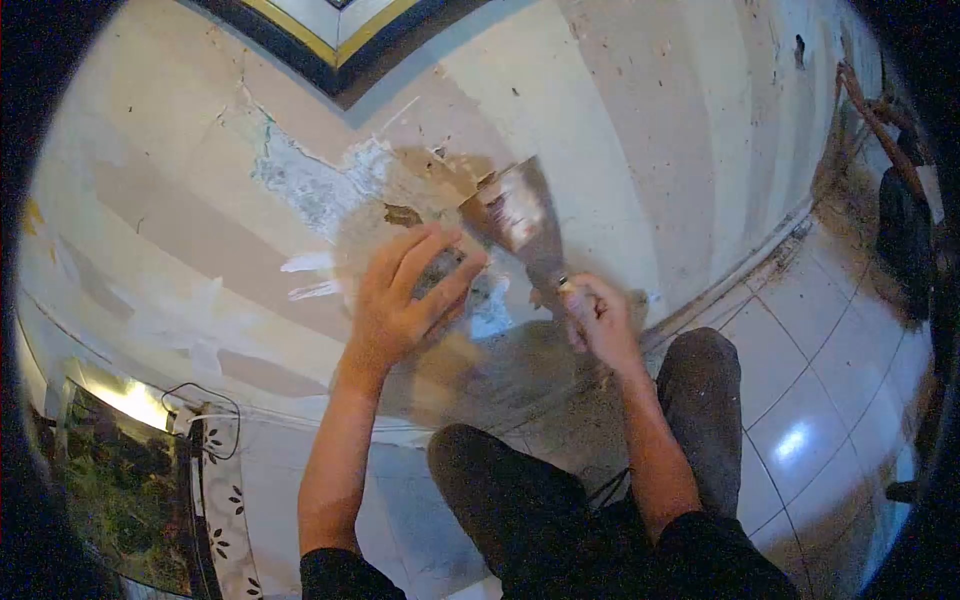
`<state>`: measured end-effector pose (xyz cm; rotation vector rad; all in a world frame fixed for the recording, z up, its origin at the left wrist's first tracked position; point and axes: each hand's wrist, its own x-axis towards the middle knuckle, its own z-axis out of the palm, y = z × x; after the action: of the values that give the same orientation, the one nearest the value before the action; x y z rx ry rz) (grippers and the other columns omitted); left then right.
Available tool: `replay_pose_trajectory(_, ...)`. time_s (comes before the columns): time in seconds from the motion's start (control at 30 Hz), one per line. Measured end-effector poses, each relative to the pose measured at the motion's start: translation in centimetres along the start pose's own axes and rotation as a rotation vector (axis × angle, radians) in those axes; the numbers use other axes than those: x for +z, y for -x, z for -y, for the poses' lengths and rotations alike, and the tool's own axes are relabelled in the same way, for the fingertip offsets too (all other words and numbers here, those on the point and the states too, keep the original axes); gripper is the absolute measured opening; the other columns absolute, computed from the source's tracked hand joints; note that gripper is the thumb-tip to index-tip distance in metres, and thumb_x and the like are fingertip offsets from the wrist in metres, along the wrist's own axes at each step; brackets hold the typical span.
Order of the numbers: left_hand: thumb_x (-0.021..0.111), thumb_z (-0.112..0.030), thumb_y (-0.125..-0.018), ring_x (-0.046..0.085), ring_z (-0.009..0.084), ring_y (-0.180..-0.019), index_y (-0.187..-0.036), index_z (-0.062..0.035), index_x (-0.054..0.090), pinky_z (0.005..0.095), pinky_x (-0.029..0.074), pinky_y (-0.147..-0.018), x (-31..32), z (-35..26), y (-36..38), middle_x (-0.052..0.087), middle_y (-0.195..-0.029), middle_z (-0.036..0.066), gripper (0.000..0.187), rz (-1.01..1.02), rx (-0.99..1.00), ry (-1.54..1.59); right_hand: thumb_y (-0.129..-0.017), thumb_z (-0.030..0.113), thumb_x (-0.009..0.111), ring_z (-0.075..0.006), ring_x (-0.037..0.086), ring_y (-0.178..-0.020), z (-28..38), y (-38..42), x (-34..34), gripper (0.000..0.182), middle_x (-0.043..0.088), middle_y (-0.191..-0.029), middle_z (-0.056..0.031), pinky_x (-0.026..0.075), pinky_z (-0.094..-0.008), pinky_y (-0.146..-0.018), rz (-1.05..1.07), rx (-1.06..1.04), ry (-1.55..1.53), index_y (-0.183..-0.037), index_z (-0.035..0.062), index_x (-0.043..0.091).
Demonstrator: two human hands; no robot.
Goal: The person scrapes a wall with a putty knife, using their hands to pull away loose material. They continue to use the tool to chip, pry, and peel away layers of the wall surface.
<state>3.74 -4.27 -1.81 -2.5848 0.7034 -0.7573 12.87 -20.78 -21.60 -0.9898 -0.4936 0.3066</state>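
A wide metal scraper has its handle in my right hand, whose fingers are wrapped round it. The blade points up and to the left, its edge at a peeling patch of the striped wall. Left of the blade, my left hand is at the damaged area with its fingers apart and nothing held. Bare grey plaster shows above and left of that hand, with torn brown paint flakes beside it.
A dark and gold frame corner juts down at the top. At lower left is a glossy dark panel with a thin cable. White floor tiles lie at right, below dark objects. My knees are close to the wall.
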Motion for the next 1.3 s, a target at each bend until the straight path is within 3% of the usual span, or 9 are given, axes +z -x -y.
replay_pose_trajectory(0.27, 0.053, -0.009, -0.077, 0.049, 0.0281, -0.117, -0.124, -0.011, 0.052, 0.0389, 0.042, -0.098, 0.2, 1.7, -0.8, 0.05, -0.13, 0.01, 0.047, 0.209, 0.097, -0.234, -0.092, 0.023, 0.056, -0.008, 0.051, -0.064, -2.5, 1.0, 4.5, 0.025, 0.057, -0.071, -0.0024, 0.043, -0.0244, -0.058, 0.049, 0.039, 0.056, -0.109, 0.0031, 0.057)
replay_pose_trajectory(0.57, 0.057, -0.011, -0.076, 0.049, 0.0304, -0.115, -0.134, -0.0134, 0.043, 0.0428, 0.043, -0.094, 0.8, -0.1, -0.2, 0.046, -0.132, 0.014, 0.059, 0.311, -0.01, -0.257, -0.09, 0.024, 0.058, -0.0162, 0.062, -0.08, -1.8, 1.5, 4.3, 0.029, 0.068, -0.089, -0.012, 0.049, -0.0289, -0.074, -0.015, 0.091, 0.218, -0.105, -0.0009, 0.064)
replay_pose_trajectory(0.6, 0.057, -0.011, -0.076, 0.049, 0.0304, -0.115, -0.134, -0.0134, 0.043, 0.0428, 0.043, -0.094, 0.5, -0.3, -0.5, 0.046, -0.132, 0.014, 0.059, 0.312, -0.011, -0.26, -0.09, 0.024, 0.058, -0.0162, 0.062, -0.08, -2.9, 1.1, 4.3, 0.029, 0.068, -0.089, -0.012, 0.049, -0.0289, -0.074, -0.013, 0.09, 0.216, -0.105, -0.0009, 0.064)
replay_pose_trajectory(0.7, 0.065, -0.013, -0.072, 0.046, 0.0323, -0.118, -0.135, -0.0136, 0.041, 0.0433, 0.041, -0.097, 0.1, -0.5, -1.1, 0.043, -0.134, 0.015, 0.068, 0.333, -0.088, -0.076, -0.091, 0.02, 0.057, -0.0039, 0.045, -0.055, -6.3, 0.1, 2.8, 0.019, 0.052, -0.063, 0.0034, 0.036, -0.0216, -0.048, -0.221, -0.483, 0.357, -0.092, 0.0021, 0.065)
replay_pose_trajectory(0.77, 0.073, -0.015, -0.062, 0.043, 0.0342, -0.121, -0.133, -0.0103, 0.042, 0.0438, 0.037, -0.102, 0.4, -0.2, -1.2, 0.043, -0.133, 0.018, 0.077, 0.193, -0.109, -0.002, -0.09, 0.019, 0.06, -0.004, 0.047, -0.057, -6.1, 0.1, 1.0, 0.019, 0.055, -0.066, 0.0035, 0.037, -0.0214, -0.049, -0.266, -0.138, 0.233, -0.094, 0.0013, 0.066)
replay_pose_trajectory(1.0, 0.065, -0.008, -0.07, 0.044, 0.0327, -0.122, -0.136, -0.0142, 0.04, 0.0424, 0.039, -0.101, 2.0, 0.3, -0.8, 0.041, -0.137, 0.013, 0.071, 0.177, -0.016, 0.023, -0.088, 0.017, 0.063, -0.0036, 0.045, -0.055, -4.5, -0.5, -0.2, 0.017, 0.054, -0.065, 0.0047, 0.035, -0.021, -0.049, -0.217, -0.191, 0.259, -0.095, 0.0018, 0.066)
replay_pose_trajectory(1.1, 0.057, -0.005, -0.076, 0.045, 0.0323, -0.121, -0.134, -0.0146, 0.043, 0.0406, 0.04, -0.101, 2.4, 0.2, -0.8, 0.041, -0.138, 0.011, 0.061, 0.178, 0.055, -0.026, -0.088, 0.018, 0.063, -0.0029, 0.041, -0.053, -5.0, -0.7, 0.9, 0.018, 0.052, -0.064, 0.0058, 0.031, -0.0207, -0.046, -0.196, -0.426, 0.396, -0.098, 0.0034, 0.065)
replay_pose_trajectory(1.2, 0.051, -0.005, -0.08, 0.046, 0.0317, -0.121, -0.132, -0.015, 0.045, 0.0397, 0.041, -0.1, 2.9, 0.6, -0.5, 0.042, -0.138, 0.01, 0.053, 0.186, 0.021, -0.028, -0.088, 0.018, 0.063, -0.0021, 0.04, -0.052, -3.1, -0.1, 1.4, 0.018, 0.052, -0.065, 0.0058, 0.029, -0.0203, -0.046, -0.137, -0.164, 0.204, -0.101, 0.0051, 0.063)
replay_pose_trajectory(1.3, 0.053, -0.007, -0.079, 0.048, 0.0303, -0.12, -0.131, -0.0153, 0.046, 0.0379, 0.044, -0.098, 3.4, 0.9, -0.2, 0.043, -0.137, 0.009, 0.053, 0.155, 0.056, -0.02, -0.088, 0.018, 0.063, -0.0015, 0.04, -0.053, -2.2, 0.0, 1.4, 0.019, 0.052, -0.065, 0.0062, 0.028, -0.0199, -0.046, -0.107, -0.144, 0.128, -0.102, 0.0065, 0.062)
